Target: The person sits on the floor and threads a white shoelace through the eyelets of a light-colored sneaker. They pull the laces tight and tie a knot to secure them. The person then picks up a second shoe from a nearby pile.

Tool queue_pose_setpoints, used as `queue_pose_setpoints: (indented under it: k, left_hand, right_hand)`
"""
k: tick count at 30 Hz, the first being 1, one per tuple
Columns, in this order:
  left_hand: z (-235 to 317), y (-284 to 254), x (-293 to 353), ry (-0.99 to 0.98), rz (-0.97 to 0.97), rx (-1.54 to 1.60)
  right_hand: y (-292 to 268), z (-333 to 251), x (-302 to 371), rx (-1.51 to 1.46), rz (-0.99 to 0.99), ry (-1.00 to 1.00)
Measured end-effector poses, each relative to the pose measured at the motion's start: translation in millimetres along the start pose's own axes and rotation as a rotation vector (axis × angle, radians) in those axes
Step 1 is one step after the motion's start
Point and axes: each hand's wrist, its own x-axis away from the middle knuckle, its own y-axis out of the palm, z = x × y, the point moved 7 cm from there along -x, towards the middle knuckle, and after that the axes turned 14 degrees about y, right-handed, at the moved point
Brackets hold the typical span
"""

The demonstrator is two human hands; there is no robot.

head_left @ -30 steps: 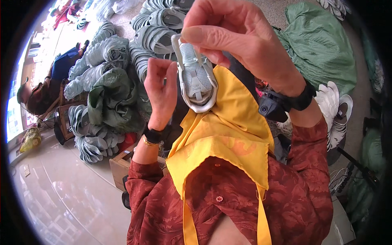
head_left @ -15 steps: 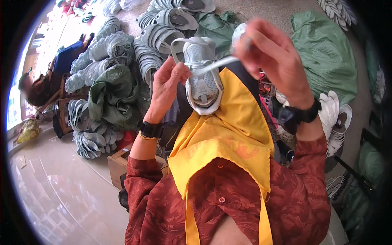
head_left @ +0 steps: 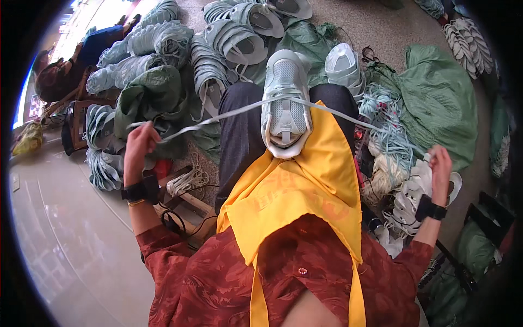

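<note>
On the lap, over a yellow apron (head_left: 305,185), a pale grey shoe (head_left: 285,103) sits sole down, toe pointing away from the body. A flat lace (head_left: 218,119) runs through it, and both ends are drawn out wide to the sides. The left hand (head_left: 140,146) is closed in a fist on its end, out over the heap of bundled shoes (head_left: 163,49). The right hand (head_left: 440,163) is raised beside the green sack (head_left: 441,103), fingers curled, and seems to pinch the other end (the tip is too thin to see clearly there).

To do this pull well, I would judge the two ends should come out level and equally long, with the lace lying flat and untwisted across the tongue, and the shoe steadied on the knees so it does not tip.

Hard to tell: which eyelets the lace passes through, since the crossing is small and blurred. The far side of the shoe and its heel are hidden by the apron. A person at the upper left is cut off by the dark rim.
</note>
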Motion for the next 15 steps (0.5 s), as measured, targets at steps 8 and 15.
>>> queue_pose_setpoints:
  k: [8,15]
  left_hand:
    - [127,169,-2,0.653,-0.150,-0.195]
    - [164,248,-7,0.923,-0.191,-0.234]
  right_hand:
    - [289,-53,102,0.369,-0.464,-0.316]
    - [379,-73,157,0.634,-0.561,-0.662]
